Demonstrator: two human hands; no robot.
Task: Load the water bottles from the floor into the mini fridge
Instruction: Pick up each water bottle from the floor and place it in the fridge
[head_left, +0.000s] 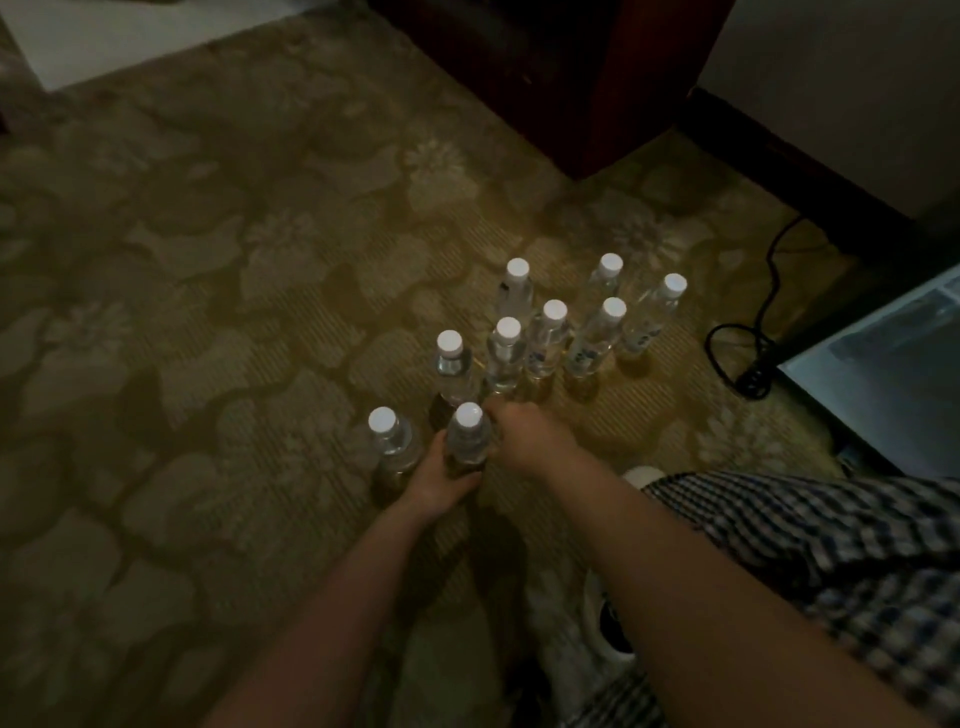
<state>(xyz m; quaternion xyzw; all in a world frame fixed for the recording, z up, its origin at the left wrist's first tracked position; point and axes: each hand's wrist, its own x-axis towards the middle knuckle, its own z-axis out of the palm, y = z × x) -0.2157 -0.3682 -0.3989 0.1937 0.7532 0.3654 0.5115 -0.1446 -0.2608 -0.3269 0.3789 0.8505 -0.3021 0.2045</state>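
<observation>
A hotel-like room: floral patterned carpet (208, 291), dark wood furniture (571, 78), mini fridge (893, 374).

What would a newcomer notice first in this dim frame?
A cluster of white-capped water bottles stands upright on the patterned carpet at center. Both hands meet on the nearest bottle, the left hand low on its body and the right hand beside it. A black cord coils at right.

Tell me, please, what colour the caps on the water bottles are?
White, all nine caps, as on the bottle between both hands; the head view shows it.
</observation>
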